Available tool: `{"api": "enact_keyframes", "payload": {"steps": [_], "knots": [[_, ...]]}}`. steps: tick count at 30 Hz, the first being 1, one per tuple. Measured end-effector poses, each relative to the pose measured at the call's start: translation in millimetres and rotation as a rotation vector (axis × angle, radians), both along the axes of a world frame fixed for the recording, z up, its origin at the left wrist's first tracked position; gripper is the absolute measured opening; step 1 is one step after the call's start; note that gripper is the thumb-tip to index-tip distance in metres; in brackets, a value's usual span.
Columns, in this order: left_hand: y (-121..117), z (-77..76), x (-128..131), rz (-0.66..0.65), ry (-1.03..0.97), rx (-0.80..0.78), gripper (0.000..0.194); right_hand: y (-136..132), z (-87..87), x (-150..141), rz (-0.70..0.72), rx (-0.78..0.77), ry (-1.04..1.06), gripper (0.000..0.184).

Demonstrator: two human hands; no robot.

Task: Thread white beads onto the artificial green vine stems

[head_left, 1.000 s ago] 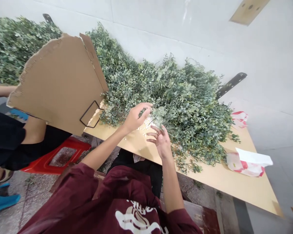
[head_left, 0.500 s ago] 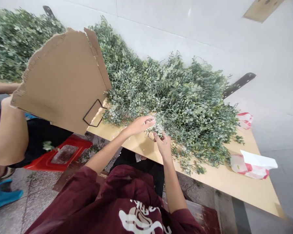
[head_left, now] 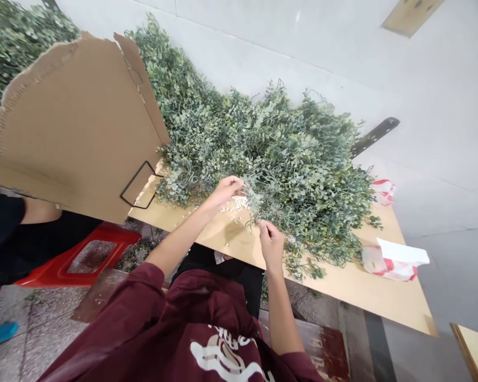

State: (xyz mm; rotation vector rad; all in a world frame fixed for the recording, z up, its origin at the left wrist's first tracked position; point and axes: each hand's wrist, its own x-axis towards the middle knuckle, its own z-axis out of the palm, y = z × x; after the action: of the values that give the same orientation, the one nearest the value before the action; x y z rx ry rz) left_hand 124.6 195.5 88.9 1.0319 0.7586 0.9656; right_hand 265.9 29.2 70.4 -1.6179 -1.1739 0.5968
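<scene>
1. Two mounds of greenery show; the far one sits behind one torn-edged cardboard sheet, flat and brown. My neighbour's forearm, in view below the sheet, has shifted; the leafy sprig that showed beside it half a second ago is out of sight. Below are one red stool with a cut-out seat and a blue thing on the speckled floor.

2. One black wire loop, four-sided, stands at the cardboard's lower corner.

3. My left hand touches the near mound's front edge, fingers bent toward the thumb beside a pale, blurred sprig; I cannot tell whether they grip it. Small white bits, too many to count, lie under my wrist.

4. My right hand is now lower and farther from the left; earlier they met over the sprig. Its fingers curl in near a thin stem, but whether they pinch it I cannot tell.

5. The near mound, small-leaved and wiry, covers most of the smooth tan table.

6. Two red-and-white bags, front and back, lie crumpled; one dark, holed metal bar slants behind.
</scene>
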Motion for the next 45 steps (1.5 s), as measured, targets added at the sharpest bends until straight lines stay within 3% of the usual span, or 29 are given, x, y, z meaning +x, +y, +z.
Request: {"api": "enact_keyframes", "payload": {"steps": [6, 12, 15, 18, 21, 24, 27, 30, 33, 37, 45], "knots": [[16.2, 0.0, -18.8, 0.157, -0.132, -0.147, 0.028, -7.0, -2.2, 11.6, -0.074, -0.009, 0.052, 0.036], [13.7, 0.3, -23.0, 0.084, -0.099, -0.156, 0.042, -10.1, 6.6, 22.9, -0.092, 0.152, 0.1, 0.032], [9.3, 1.3, -21.6, 0.014, -0.034, -0.214, 0.049, -1.3, 25.4, 27.1, -0.144, 0.281, 0.112, 0.033], [4.0, 0.6, -20.1, -0.013, 0.001, -0.221, 0.05, 25.2, 53.4, 32.7, -0.165, 0.412, 0.193, 0.03], [-1.6, -1.6, -19.6, -0.042, 0.042, -0.162, 0.047, 65.5, 78.0, 37.5, 0.089, 0.423, 0.255, 0.046], [-6.7, -3.3, -21.5, -0.067, 0.126, -0.11, 0.046, 101.7, 86.3, 34.7, 0.383, 0.266, 0.086, 0.06], [-11.1, -3.9, -26.5, -0.058, 0.166, -0.048, 0.042, 120.1, 78.7, 22.7, 0.572, 0.111, -0.295, 0.051], [-14.2, -4.9, -32.4, -0.089, 0.143, 0.062, 0.035, 124.2, 66.6, 9.5, 0.636, 0.046, -0.698, 0.032], [-15.1, -7.3, -35.9, -0.11, 0.142, 0.133, 0.032, 125.4, 59.3, 3.0, 0.595, 0.048, -0.936, 0.021], [-13.9, -11.2, -35.6, -0.093, 0.173, 0.151, 0.034, 128.6, 58.4, 6.2, 0.54, 0.097, -1.05, 0.017], [-9.9, -15.1, -28.5, -0.03, 0.449, 0.344, 0.024, 131.2, 58.1, 18.8, 0.587, 0.239, -0.916, 0.024]]}}
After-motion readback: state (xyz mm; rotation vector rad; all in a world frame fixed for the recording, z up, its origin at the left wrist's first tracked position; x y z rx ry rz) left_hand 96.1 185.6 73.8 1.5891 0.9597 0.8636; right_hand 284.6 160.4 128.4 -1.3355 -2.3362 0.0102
